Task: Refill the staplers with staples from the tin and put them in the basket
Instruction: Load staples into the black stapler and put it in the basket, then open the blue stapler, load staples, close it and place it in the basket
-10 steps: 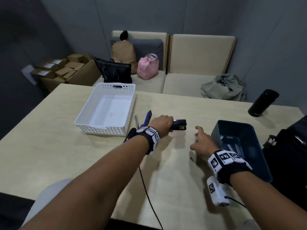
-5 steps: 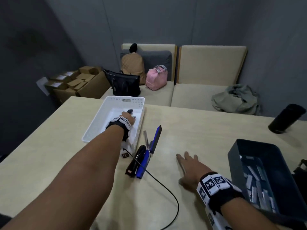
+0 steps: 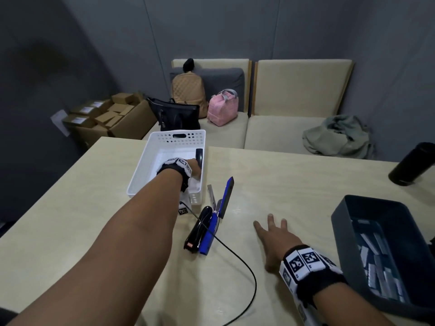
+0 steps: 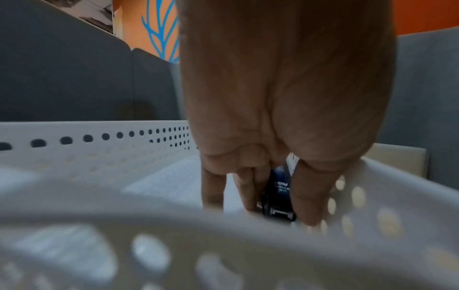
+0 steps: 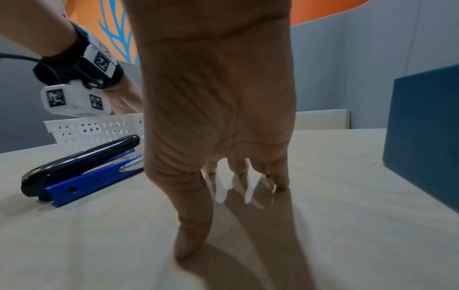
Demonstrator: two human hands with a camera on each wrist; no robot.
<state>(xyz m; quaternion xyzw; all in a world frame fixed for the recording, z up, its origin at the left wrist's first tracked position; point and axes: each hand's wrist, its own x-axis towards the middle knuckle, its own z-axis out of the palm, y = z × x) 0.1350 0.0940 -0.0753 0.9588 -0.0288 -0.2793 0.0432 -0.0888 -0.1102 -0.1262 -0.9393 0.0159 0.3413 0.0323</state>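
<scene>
A white perforated basket [image 3: 150,165] stands at the table's far left. Inside it, against the right wall, lies a dark stapler [image 3: 199,156]. My left hand [image 3: 195,167] reaches in, and in the left wrist view its fingers [image 4: 248,192] and thumb pinch the dark stapler [image 4: 282,188] low on the basket [image 4: 99,157] floor. A blue and black stapler [image 3: 207,227] lies swung open on the table just in front of the basket. My right hand [image 3: 270,229] rests flat, fingers spread, holding nothing. The dark blue tin [image 3: 348,231] at the right holds several staple strips [image 3: 376,267].
A black bottle [image 3: 412,163] lies at the table's far right. The wrist cable [image 3: 235,255] runs across the table past the open stapler [image 5: 82,168]. A thin metal strip [image 3: 211,194] lies by the basket. A bench with bags stands behind.
My left hand carried the dark stapler from mid-table into the basket and lowered it by the right wall. My right hand moved away from the tin and flattened on the table.
</scene>
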